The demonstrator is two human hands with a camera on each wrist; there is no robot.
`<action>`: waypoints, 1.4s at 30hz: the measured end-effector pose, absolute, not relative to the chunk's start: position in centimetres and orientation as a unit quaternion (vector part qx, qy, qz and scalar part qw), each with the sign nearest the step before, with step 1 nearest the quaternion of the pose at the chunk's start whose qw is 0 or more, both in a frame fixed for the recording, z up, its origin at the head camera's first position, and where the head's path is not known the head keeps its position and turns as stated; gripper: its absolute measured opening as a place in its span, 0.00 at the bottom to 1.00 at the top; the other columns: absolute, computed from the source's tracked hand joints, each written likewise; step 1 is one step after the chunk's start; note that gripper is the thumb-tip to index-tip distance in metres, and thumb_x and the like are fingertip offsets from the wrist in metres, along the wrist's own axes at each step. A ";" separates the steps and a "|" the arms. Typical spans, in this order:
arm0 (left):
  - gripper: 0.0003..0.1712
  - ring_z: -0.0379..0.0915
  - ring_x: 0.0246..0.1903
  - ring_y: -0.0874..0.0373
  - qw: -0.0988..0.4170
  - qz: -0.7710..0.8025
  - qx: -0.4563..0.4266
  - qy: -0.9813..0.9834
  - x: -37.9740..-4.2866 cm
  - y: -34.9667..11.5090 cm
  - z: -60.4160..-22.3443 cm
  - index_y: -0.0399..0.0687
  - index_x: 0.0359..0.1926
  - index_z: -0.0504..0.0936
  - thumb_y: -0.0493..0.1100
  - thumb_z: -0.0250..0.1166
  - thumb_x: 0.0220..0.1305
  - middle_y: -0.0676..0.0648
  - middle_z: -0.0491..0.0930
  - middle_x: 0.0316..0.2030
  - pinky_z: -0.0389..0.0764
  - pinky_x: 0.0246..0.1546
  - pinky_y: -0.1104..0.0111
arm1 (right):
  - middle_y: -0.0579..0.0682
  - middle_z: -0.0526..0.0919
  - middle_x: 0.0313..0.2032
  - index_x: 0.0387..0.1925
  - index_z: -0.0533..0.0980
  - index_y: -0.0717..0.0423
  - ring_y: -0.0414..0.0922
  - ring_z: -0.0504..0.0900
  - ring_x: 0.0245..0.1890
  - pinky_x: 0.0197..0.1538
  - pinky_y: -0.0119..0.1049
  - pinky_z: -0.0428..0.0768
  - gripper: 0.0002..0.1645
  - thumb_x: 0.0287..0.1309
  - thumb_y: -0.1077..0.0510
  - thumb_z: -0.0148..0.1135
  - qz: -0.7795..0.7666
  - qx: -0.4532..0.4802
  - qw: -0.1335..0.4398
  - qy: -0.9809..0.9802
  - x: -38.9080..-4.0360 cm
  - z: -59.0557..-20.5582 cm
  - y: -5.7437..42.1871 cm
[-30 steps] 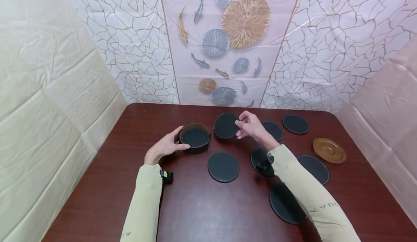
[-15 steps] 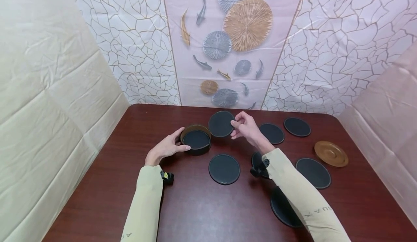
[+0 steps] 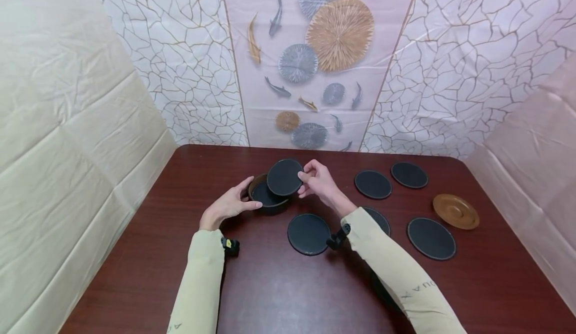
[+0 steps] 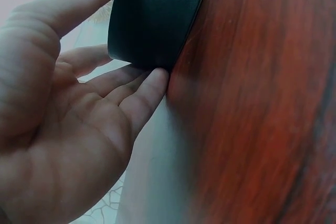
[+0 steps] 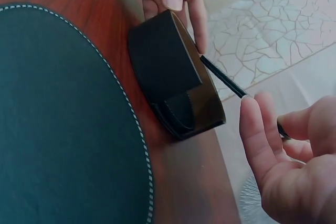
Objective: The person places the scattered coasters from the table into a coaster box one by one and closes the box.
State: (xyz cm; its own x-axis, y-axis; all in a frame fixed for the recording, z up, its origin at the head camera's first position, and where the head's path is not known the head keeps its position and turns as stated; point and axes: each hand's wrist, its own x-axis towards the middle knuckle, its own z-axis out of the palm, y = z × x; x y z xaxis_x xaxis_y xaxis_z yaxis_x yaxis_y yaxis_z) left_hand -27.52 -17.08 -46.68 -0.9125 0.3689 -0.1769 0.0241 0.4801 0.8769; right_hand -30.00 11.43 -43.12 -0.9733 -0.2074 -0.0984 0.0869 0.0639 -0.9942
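My left hand (image 3: 230, 205) grips a round coaster holder (image 3: 271, 209) on the table, thumb on the near side and fingers round the far side. The holder is black outside and brown inside, with a cutout in its wall (image 5: 163, 56). A dark coaster (image 3: 261, 192) lies inside it, partly covered. Between thumb and fingers, my right hand (image 3: 319, 184) pinches the edge of another round black coaster (image 3: 284, 177), tilted over the holder's right side. In the right wrist view this coaster is edge-on, its far edge at the holder's rim.
A stitched black coaster (image 3: 308, 234) lies in front of the holder. More lie to the right, including one far coaster (image 3: 373, 184) and one near the right side (image 3: 431, 238). My right sleeve (image 3: 396, 269) hides others partly. A brown round dish (image 3: 456, 211) sits at right.
My right hand has carried the pinched coaster leftward, from beside the holder to over its right part. My left hand has stayed on the holder.
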 end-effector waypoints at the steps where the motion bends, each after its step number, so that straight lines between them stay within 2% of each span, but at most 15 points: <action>1: 0.57 0.52 0.74 0.46 0.174 0.499 0.116 0.841 -27.5 -17.1 -46.6 0.60 0.78 0.47 0.54 0.73 0.57 0.50 0.55 0.75 0.68 0.65 0.53 | 0.55 0.73 0.27 0.41 0.64 0.58 0.44 0.81 0.17 0.27 0.42 0.85 0.09 0.69 0.62 0.56 -0.686 -0.041 0.108 0.719 -30.0 -43.2 11.3; 6: 0.57 0.52 0.75 0.45 0.175 0.497 0.115 0.842 -27.5 -17.1 -46.3 0.59 0.79 0.46 0.55 0.73 0.57 0.48 0.54 0.75 0.68 0.66 0.52 | 0.55 0.73 0.27 0.41 0.64 0.59 0.44 0.81 0.16 0.27 0.41 0.85 0.09 0.69 0.63 0.56 -0.692 -0.039 0.115 0.711 -29.8 -44.0 10.4; 15: 0.59 0.65 0.68 0.44 0.161 0.479 0.138 0.852 -27.8 -17.0 -46.3 0.55 0.79 0.45 0.57 0.72 0.57 0.44 0.54 0.76 0.73 0.62 0.52 | 0.58 0.73 0.28 0.40 0.64 0.59 0.44 0.82 0.16 0.25 0.40 0.84 0.07 0.69 0.65 0.55 -0.693 -0.048 0.116 0.710 -29.3 -44.9 8.8; 20: 0.58 0.59 0.72 0.48 0.160 0.488 0.137 0.847 -27.9 -16.9 -46.5 0.54 0.79 0.46 0.55 0.73 0.57 0.46 0.55 0.75 0.70 0.65 0.53 | 0.56 0.74 0.28 0.40 0.65 0.60 0.43 0.81 0.17 0.24 0.37 0.83 0.07 0.70 0.63 0.55 -0.681 -0.046 0.125 0.720 -29.0 -45.1 8.4; 26: 0.58 0.53 0.74 0.49 0.160 0.489 0.131 0.848 -27.9 -16.8 -46.5 0.55 0.79 0.46 0.54 0.73 0.56 0.47 0.55 0.75 0.65 0.68 0.52 | 0.53 0.76 0.26 0.41 0.69 0.59 0.43 0.77 0.13 0.15 0.32 0.68 0.08 0.68 0.59 0.59 -0.625 -0.029 0.123 0.771 -28.9 -44.5 8.1; 31: 0.59 0.53 0.74 0.47 0.160 0.487 0.136 0.848 -27.8 -16.8 -46.5 0.53 0.79 0.45 0.55 0.73 0.57 0.45 0.55 0.76 0.66 0.68 0.52 | 0.53 0.79 0.26 0.36 0.73 0.55 0.44 0.77 0.11 0.13 0.32 0.66 0.07 0.67 0.55 0.60 -0.562 -0.024 0.120 0.818 -29.4 -45.1 7.9; 36: 0.58 0.59 0.72 0.44 0.169 0.483 0.129 0.850 -27.5 -16.9 -46.5 0.55 0.79 0.45 0.56 0.72 0.58 0.44 0.53 0.76 0.71 0.65 0.52 | 0.52 0.81 0.24 0.29 0.75 0.53 0.46 0.77 0.12 0.17 0.33 0.72 0.12 0.66 0.52 0.62 -0.445 -0.051 0.093 0.889 -29.5 -44.9 7.9; 42: 0.58 0.65 0.68 0.43 0.172 0.475 0.127 0.853 -27.4 -16.9 -46.6 0.57 0.79 0.45 0.58 0.72 0.57 0.44 0.52 0.76 0.74 0.61 0.53 | 0.49 0.76 0.17 0.22 0.75 0.51 0.45 0.75 0.14 0.20 0.34 0.72 0.16 0.64 0.49 0.63 -0.327 -0.092 0.084 0.937 -29.3 -44.5 7.9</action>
State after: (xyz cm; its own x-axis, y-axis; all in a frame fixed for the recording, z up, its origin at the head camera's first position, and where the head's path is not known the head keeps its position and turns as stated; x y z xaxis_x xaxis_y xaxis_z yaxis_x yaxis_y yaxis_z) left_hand -27.43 -16.90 -46.60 -0.9081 0.3812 -0.1732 0.0534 0.5157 0.8551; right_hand -29.28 7.91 -44.55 -0.9690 -0.2274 -0.0966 -0.1181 0.7698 -0.6273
